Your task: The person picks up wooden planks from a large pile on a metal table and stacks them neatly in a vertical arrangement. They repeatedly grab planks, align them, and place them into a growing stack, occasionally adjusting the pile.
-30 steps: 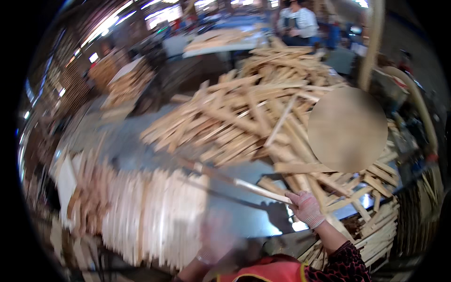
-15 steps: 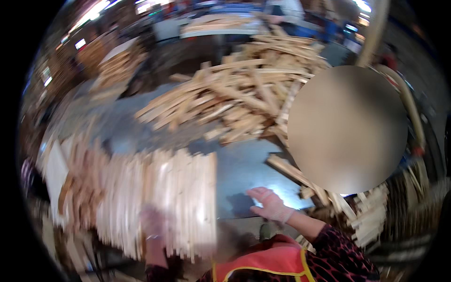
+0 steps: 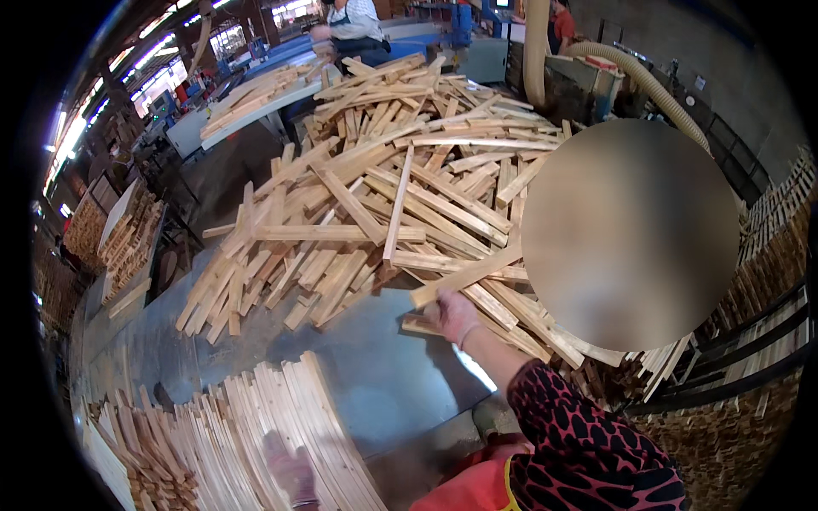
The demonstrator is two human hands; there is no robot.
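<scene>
My right hand (image 3: 455,318), in a pale thin glove, reaches to the front edge of the heaped wood. Its fingers are closed around the near end of a flat wooden strip (image 3: 464,277), which lies slanted over other pieces. My left hand (image 3: 292,471), gloved in pale pink, rests with its fingers stretched out on a row of wooden strips (image 3: 256,417) laid side by side. The loose heap of wooden strips (image 3: 358,204) spreads across the far part of the metal table (image 3: 383,341), its pieces crossing at many angles. A blurred disc hides the heap's right side.
Darker, rougher strips (image 3: 153,451) lie left of the row. Stacked wood (image 3: 132,230) stands at the far left. Behind the heap, a person (image 3: 354,25) works at a table. A ribbed hose (image 3: 652,85) curves at the back right, above racks of stacked strips (image 3: 733,451).
My right hand has moved from bare table to the heap and taken hold of a strip. My left hand stays on the row. The view has shifted and sharpened.
</scene>
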